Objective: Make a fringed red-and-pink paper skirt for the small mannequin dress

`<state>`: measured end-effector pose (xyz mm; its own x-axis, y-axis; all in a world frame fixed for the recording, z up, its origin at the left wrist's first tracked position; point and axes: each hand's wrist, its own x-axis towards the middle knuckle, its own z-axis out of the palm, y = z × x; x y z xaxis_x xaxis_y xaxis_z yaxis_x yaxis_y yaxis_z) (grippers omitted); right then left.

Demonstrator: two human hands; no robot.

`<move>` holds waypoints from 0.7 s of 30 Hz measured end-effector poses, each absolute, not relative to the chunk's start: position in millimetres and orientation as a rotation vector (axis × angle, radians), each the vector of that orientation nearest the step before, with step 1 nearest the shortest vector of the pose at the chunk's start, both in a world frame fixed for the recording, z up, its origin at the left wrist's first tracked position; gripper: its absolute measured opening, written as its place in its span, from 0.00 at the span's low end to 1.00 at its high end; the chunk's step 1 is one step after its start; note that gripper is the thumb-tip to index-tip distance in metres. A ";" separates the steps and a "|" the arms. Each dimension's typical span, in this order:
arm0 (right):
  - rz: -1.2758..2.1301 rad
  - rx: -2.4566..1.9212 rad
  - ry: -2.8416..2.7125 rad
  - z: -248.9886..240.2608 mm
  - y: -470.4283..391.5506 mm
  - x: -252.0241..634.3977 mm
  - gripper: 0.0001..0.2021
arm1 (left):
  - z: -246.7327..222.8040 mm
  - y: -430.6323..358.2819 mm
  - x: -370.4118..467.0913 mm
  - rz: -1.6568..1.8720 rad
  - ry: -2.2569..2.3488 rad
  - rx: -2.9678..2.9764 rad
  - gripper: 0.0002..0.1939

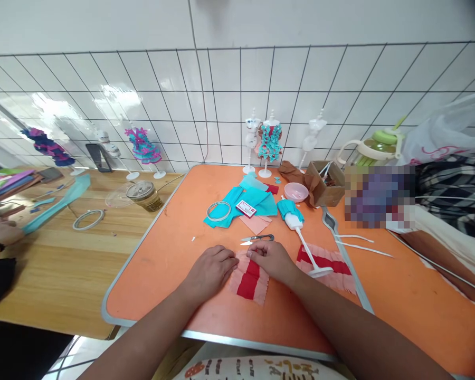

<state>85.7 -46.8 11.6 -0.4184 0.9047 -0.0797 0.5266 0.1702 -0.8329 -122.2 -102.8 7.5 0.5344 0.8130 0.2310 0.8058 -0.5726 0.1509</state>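
A pink cloth piece with a red band [247, 285] lies on the orange table before me. My left hand [212, 270] rests palm down at its left edge, fingers stretched out and touching the cloth. With thumb and forefinger together, my right hand [275, 259] pinches the top of the red band. Thread snips [258, 239] lie just beyond my right fingertips. To the right, a small white dress form [294, 221] wearing turquoise cloth lies on its side, its base over a second pink and red cloth piece [342, 272].
Turquoise fabric [257, 199], a white embroidery hoop [219, 211] and a small box [246, 208] sit farther back. Behind them are a pink bowl [296, 192], a cardboard box [328, 184] and several upright dress forms. Another person's hand [2, 235] is at the wooden table on the left.
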 end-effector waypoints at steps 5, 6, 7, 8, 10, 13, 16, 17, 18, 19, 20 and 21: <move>1.109 -1.393 -2.017 4.6 -48.0 85.3 0.10 | 6.2 -102.2 -121.8 0.467 1.417 2.759 0.12; 1.104 -1.398 -2.021 4.2 -48.2 85.1 0.10 | 6.3 -102.3 -121.6 0.477 1.419 2.769 0.12; 1.100 -1.401 -2.027 4.0 -48.3 84.8 0.10 | 6.4 -102.6 -121.2 0.487 1.421 2.782 0.12; 1.099 -1.402 -2.035 4.1 -48.5 84.7 0.10 | 6.6 -102.8 -120.9 0.493 1.422 2.796 0.12; 1.094 -1.403 -2.055 4.6 -48.8 84.4 0.10 | 7.2 -103.4 -120.0 0.495 1.414 2.820 0.12; 1.071 -1.409 -2.086 5.7 -49.8 83.8 0.11 | 8.4 -104.1 -118.6 0.496 1.446 2.799 0.12; 1.042 -1.419 -2.114 6.8 -50.8 83.3 0.11 | 9.3 -104.7 -117.7 0.489 1.527 2.735 0.13; 1.032 -1.421 -2.123 7.2 -50.9 83.2 0.11 | 9.3 -104.8 -117.7 0.494 1.534 2.727 0.12; 1.022 -1.422 -2.132 7.4 -51.1 83.1 0.10 | 9.2 -104.9 -117.8 0.506 1.528 2.730 0.12; 1.014 -1.423 -2.140 7.7 -51.1 83.1 0.10 | 8.8 -105.0 -118.0 0.522 1.513 2.740 0.12; 1.006 -1.425 -2.146 7.9 -51.2 83.1 0.10 | 8.4 -105.0 -118.3 0.537 1.498 2.752 0.12; 1.001 -1.428 -2.150 8.0 -51.2 83.0 0.10 | 7.8 -105.1 -118.5 0.549 1.487 2.762 0.12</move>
<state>83.0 -51.2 8.0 -0.4173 0.9055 -0.0767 0.6419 0.2339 -0.7303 -118.5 -105.1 7.8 0.5049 0.8020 0.3193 0.8168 -0.5635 0.1236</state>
